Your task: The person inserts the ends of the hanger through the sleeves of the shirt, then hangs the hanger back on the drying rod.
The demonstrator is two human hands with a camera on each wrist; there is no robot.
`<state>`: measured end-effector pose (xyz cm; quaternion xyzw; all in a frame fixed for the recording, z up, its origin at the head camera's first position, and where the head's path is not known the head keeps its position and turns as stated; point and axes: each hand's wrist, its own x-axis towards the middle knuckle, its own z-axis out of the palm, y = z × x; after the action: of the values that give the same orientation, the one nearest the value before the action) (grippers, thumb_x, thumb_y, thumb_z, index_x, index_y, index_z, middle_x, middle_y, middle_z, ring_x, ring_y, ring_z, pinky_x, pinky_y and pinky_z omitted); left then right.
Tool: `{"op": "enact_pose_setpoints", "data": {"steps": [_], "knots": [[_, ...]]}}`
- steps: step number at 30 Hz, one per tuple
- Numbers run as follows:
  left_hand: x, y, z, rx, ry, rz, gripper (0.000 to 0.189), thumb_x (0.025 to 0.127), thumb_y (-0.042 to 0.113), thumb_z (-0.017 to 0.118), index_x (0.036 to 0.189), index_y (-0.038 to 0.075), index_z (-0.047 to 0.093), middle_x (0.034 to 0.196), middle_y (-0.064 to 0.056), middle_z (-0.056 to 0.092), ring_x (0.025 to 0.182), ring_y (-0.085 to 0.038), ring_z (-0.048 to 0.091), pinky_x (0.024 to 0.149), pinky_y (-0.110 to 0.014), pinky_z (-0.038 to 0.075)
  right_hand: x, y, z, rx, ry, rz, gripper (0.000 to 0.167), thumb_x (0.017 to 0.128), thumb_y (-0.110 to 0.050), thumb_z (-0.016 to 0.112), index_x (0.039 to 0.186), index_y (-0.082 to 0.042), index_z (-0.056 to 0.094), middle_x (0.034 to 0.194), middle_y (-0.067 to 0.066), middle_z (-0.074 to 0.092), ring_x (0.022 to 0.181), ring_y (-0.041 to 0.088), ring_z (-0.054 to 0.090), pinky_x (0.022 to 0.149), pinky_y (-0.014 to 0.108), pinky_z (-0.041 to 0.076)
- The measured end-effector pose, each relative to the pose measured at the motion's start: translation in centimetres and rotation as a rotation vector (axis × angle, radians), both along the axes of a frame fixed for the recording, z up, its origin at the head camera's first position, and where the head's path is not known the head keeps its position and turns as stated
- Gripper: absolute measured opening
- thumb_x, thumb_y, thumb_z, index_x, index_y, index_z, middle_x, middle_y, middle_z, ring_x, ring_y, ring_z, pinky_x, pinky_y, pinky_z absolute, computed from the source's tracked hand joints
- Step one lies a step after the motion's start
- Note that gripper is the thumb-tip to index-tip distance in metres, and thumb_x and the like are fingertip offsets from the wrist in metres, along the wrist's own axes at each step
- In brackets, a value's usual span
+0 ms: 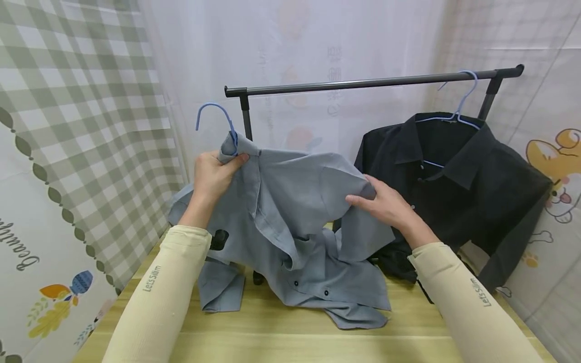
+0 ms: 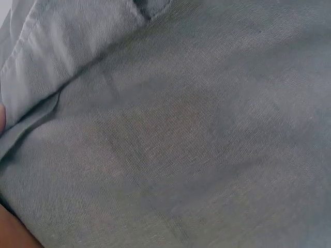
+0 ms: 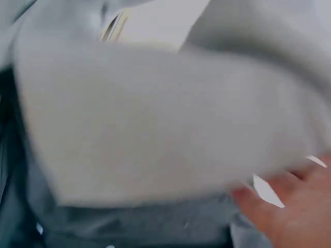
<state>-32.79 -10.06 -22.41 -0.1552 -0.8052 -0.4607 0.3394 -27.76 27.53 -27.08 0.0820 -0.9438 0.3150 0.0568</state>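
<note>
A grey-blue button shirt (image 1: 290, 189) hangs from both hands over the table, its lower part crumpled on the surface. At its collar, my left hand (image 1: 211, 174) grips the cloth together with the neck of a blue hanger (image 1: 217, 105). The hook stands up above the fingers, while the hanger's arms are hidden by the shirt. Off to the right, my right hand (image 1: 388, 202) holds the shoulder part of the shirt between thumb and fingers. Grey cloth (image 2: 186, 134) fills the left wrist view. In the right wrist view the cloth (image 3: 155, 124) is blurred.
Behind the shirt stands a dark metal clothes rail (image 1: 363, 83). A black shirt (image 1: 454, 201) hangs at its right end on another blue hanger (image 1: 467, 93). Below is a wooden table (image 1: 281, 338). A checked curtain (image 1: 91, 101) lines the left side.
</note>
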Motion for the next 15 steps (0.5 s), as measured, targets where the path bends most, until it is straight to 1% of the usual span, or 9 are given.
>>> {"op": "enact_pose_setpoints", "data": {"steps": [1,3,6,8,10,12,13,15], "knots": [[0.0,0.1,-0.1,-0.002,-0.018,-0.015,0.061,0.084,0.031,0.08,0.053,0.016,0.03,0.049,0.009,0.023,0.045,-0.007,0.022,0.043,-0.027,0.019,0.0,-0.3,0.1,-0.033,0.062,-0.011,0.094,0.093,-0.064,0.056,0.16,-0.011,0.016,0.157,0.021,0.029,0.138,0.044,0.035,0.105,0.064,0.031],[0.1,0.3,-0.3,-0.015,-0.046,-0.038,0.06,0.084,0.032,0.08,0.054,0.016,0.031,0.05,0.008,0.023,0.045,-0.009,0.023,0.043,-0.028,0.02,0.1,-0.9,0.4,-0.078,0.195,-0.025,0.086,0.095,-0.06,0.054,0.16,-0.014,0.02,0.157,0.018,0.03,0.14,0.041,0.032,0.108,0.063,0.028],[0.2,0.7,-0.5,-0.066,-0.076,-0.068,0.061,0.085,0.033,0.079,0.055,0.016,0.029,0.05,0.007,0.022,0.045,-0.011,0.023,0.044,-0.028,0.021,0.1,-1.7,0.9,-0.08,0.381,-0.006,0.069,0.099,-0.047,0.058,0.155,-0.014,0.035,0.151,0.016,0.041,0.138,0.037,0.038,0.108,0.059,0.031],[0.2,1.1,-0.6,-0.101,-0.096,-0.1,0.062,0.086,0.034,0.079,0.056,0.016,0.028,0.051,0.007,0.021,0.045,-0.011,0.022,0.044,-0.029,0.021,0.0,-2.1,1.1,-0.049,0.473,0.026,0.059,0.099,-0.037,0.062,0.149,-0.01,0.046,0.145,0.016,0.048,0.133,0.035,0.045,0.106,0.057,0.035],[0.3,1.4,-0.7,-0.119,-0.122,-0.15,0.062,0.087,0.035,0.078,0.057,0.016,0.027,0.052,0.007,0.02,0.045,-0.011,0.021,0.045,-0.029,0.022,0.0,-2.5,1.2,-0.018,0.52,0.06,0.051,0.097,-0.03,0.066,0.142,-0.008,0.055,0.139,0.015,0.056,0.126,0.034,0.052,0.102,0.053,0.04],[0.5,1.7,-0.7,-0.108,-0.151,-0.197,0.062,0.087,0.035,0.078,0.058,0.016,0.026,0.054,0.006,0.019,0.047,-0.011,0.019,0.046,-0.03,0.021,0.0,-2.9,1.2,-0.012,0.528,0.073,0.049,0.096,-0.027,0.068,0.139,-0.007,0.057,0.134,0.015,0.06,0.119,0.033,0.057,0.097,0.052,0.044],[0.5,1.9,-0.7,-0.094,-0.162,-0.212,0.062,0.087,0.034,0.078,0.058,0.016,0.026,0.055,0.006,0.019,0.048,-0.011,0.019,0.047,-0.03,0.021,0.0,-3.1,1.1,-0.025,0.524,0.06,0.05,0.095,-0.026,0.07,0.14,-0.007,0.057,0.133,0.015,0.061,0.118,0.033,0.057,0.096,0.052,0.044],[0.7,2.1,-0.5,-0.065,-0.167,-0.216,0.061,0.087,0.034,0.078,0.059,0.015,0.027,0.056,0.006,0.019,0.049,-0.012,0.02,0.048,-0.03,0.022,0.0,-3.5,0.6,-0.053,0.521,-0.004,0.056,0.094,-0.025,0.072,0.143,-0.008,0.053,0.133,0.016,0.06,0.116,0.034,0.057,0.094,0.053,0.044]]}}
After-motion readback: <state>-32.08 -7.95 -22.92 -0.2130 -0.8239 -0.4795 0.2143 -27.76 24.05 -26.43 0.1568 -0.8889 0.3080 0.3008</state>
